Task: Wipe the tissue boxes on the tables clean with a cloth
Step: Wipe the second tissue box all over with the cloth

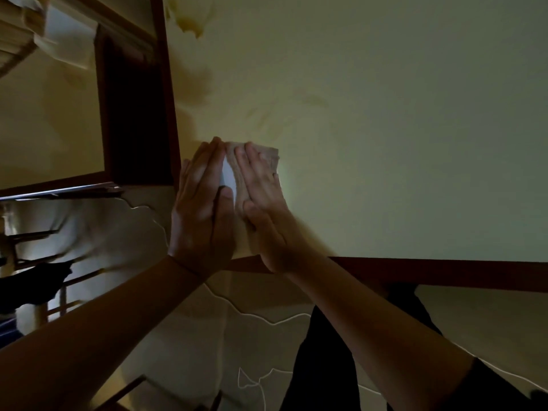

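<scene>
A white tissue box (227, 179), seen only as a narrow sliver, is sandwiched near the pale worktop's (385, 143) front edge between the flat left hand (201, 209) and the right hand (264, 197), spread over a beige cloth (268, 157).

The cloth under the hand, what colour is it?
Pale beige cloth, seen in the head view.
</scene>
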`<state>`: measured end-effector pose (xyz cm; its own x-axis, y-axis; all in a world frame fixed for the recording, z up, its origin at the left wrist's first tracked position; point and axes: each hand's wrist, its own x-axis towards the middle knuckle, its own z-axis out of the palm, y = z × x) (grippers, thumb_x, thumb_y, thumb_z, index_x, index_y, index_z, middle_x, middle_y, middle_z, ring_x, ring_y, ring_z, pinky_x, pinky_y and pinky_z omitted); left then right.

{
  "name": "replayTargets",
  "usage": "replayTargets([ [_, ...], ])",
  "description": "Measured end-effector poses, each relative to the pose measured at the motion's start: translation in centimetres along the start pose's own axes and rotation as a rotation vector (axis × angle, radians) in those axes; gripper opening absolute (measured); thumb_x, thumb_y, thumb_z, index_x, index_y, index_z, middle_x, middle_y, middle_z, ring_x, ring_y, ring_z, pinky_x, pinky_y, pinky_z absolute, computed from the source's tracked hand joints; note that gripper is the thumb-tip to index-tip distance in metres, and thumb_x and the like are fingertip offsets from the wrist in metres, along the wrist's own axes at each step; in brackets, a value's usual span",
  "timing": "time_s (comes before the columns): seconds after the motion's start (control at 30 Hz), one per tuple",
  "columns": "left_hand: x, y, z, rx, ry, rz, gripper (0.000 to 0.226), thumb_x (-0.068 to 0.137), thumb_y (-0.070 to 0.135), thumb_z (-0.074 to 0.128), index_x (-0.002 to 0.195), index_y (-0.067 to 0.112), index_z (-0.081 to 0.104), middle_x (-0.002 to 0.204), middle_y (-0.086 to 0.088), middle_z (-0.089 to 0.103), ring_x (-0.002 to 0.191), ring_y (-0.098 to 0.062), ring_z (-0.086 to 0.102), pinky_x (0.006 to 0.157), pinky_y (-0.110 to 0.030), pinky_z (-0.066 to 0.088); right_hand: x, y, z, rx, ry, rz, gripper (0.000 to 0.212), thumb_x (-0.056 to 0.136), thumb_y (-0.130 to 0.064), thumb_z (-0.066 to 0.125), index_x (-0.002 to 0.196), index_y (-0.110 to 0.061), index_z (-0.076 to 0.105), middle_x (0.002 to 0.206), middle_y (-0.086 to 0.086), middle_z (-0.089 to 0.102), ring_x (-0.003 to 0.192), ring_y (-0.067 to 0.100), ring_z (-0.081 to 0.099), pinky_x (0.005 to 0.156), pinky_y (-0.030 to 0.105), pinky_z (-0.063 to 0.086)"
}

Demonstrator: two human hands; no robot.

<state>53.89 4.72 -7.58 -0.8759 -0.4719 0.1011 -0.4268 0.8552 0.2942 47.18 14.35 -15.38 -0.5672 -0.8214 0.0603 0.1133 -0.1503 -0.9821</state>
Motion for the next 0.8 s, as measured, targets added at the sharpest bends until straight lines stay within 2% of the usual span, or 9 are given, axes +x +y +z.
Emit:
replayTargets([
  [0.07, 0.1, -0.1, -0.1, -0.017, -0.005, 0.005, 0.053, 0.104, 0.017, 0.038, 0.152, -0.006, 0.043, 0.160, -0.019, 0.042, 0.152, -0.030, 0.036, 0.122, -0.063, 0.027, 1.3, 1.0, -0.3, -0.027, 0.003, 0.036, 0.061, 0.108, -0.021, 0.025, 0.167, -0.006, 0.015, 0.176, 0.008, 0.008, 0.164, 0.018, -0.002, 0.131, 0.056, 0.001],
  [0.13, 0.1, -0.2, -0.1, -0.023, -0.007, 0.010, 0.054, 0.104, 0.017, 0.038, 0.153, -0.004, 0.042, 0.160, -0.020, 0.043, 0.152, -0.031, 0.037, 0.122, -0.062, 0.026, 2.0, 2.2, -0.8, -0.036, 0.004, 0.110, 0.061, 0.110, -0.025, 0.025, 0.168, -0.012, 0.015, 0.177, 0.004, 0.010, 0.163, 0.012, -0.003, 0.132, 0.054, 0.001],
  [0.3, 0.1, 0.0, -0.2, 0.028, -0.023, -0.027, 0.056, 0.102, 0.015, 0.041, 0.155, 0.000, 0.040, 0.162, -0.017, 0.041, 0.153, -0.028, 0.034, 0.129, -0.039, 0.014, 1.2, 2.9, -0.9, 0.021, 0.001, 0.183, 0.060, 0.111, -0.027, 0.024, 0.169, -0.020, 0.008, 0.172, -0.017, 0.000, 0.157, -0.002, -0.016, 0.130, 0.035, -0.009],
  [0.37, 0.2, 0.2, -0.2, 0.020, -0.033, -0.060, 0.057, 0.101, 0.013, 0.042, 0.156, 0.001, 0.040, 0.162, -0.015, 0.040, 0.153, -0.026, 0.032, 0.129, -0.032, 0.011, -0.3, 2.8, -0.5, 0.034, 0.002, 0.206, 0.060, 0.112, -0.026, 0.023, 0.168, -0.016, 0.005, 0.174, -0.010, -0.002, 0.159, 0.003, -0.014, 0.131, 0.039, -0.007],
  [0.47, 0.1, 0.4, -0.2, 0.008, -0.039, -0.075, 0.057, 0.101, 0.012, 0.042, 0.157, 0.002, 0.039, 0.163, -0.014, 0.039, 0.154, -0.023, 0.030, 0.129, -0.030, 0.009, -3.4, 2.7, 0.1, 0.046, 0.012, 0.197, 0.058, 0.112, -0.020, 0.022, 0.167, -0.007, 0.005, 0.176, 0.004, 0.000, 0.162, 0.012, -0.008, 0.132, 0.041, -0.004],
  [0.57, 0.1, 0.1, -0.1, 0.009, -0.031, -0.069, 0.057, 0.102, 0.013, 0.041, 0.158, 0.003, 0.038, 0.164, -0.012, 0.039, 0.155, -0.021, 0.029, 0.129, -0.034, 0.010, -6.1, 2.4, 0.6, 0.053, 0.033, 0.184, 0.058, 0.112, -0.021, 0.024, 0.167, -0.007, 0.009, 0.177, 0.005, 0.003, 0.163, 0.017, -0.006, 0.132, 0.043, -0.005],
  [0.67, -0.2, 0.0, 0.2, 0.000, -0.003, -0.011, 0.055, 0.104, 0.015, 0.038, 0.158, 0.004, 0.036, 0.163, -0.010, 0.038, 0.154, -0.024, 0.031, 0.129, -0.048, 0.017, -8.0, 1.7, 1.2, -0.007, 0.028, 0.238, 0.061, 0.111, -0.034, 0.021, 0.168, -0.020, 0.006, 0.177, -0.004, -0.001, 0.163, 0.016, -0.009, 0.131, 0.054, -0.005],
  [0.73, -0.3, 0.1, 0.3, -0.024, 0.021, -0.013, 0.055, 0.103, 0.016, 0.038, 0.157, 0.004, 0.038, 0.163, -0.008, 0.039, 0.154, -0.024, 0.033, 0.129, -0.048, 0.017, -8.5, 0.7, 1.7, -0.017, 0.039, 0.221, 0.061, 0.110, -0.034, 0.021, 0.168, -0.022, 0.005, 0.177, -0.003, 0.000, 0.163, 0.018, -0.009, 0.130, 0.060, -0.003],
  [0.8, -0.2, 0.1, 0.2, -0.007, 0.011, -0.023, 0.055, 0.103, 0.015, 0.039, 0.157, 0.003, 0.039, 0.162, -0.011, 0.040, 0.154, -0.024, 0.033, 0.129, -0.041, 0.015, -8.1, -0.4, 2.3, -0.004, 0.069, 0.144, 0.059, 0.110, -0.027, 0.021, 0.167, -0.015, 0.008, 0.177, 0.004, 0.005, 0.164, 0.023, -0.006, 0.129, 0.062, 0.000],
])
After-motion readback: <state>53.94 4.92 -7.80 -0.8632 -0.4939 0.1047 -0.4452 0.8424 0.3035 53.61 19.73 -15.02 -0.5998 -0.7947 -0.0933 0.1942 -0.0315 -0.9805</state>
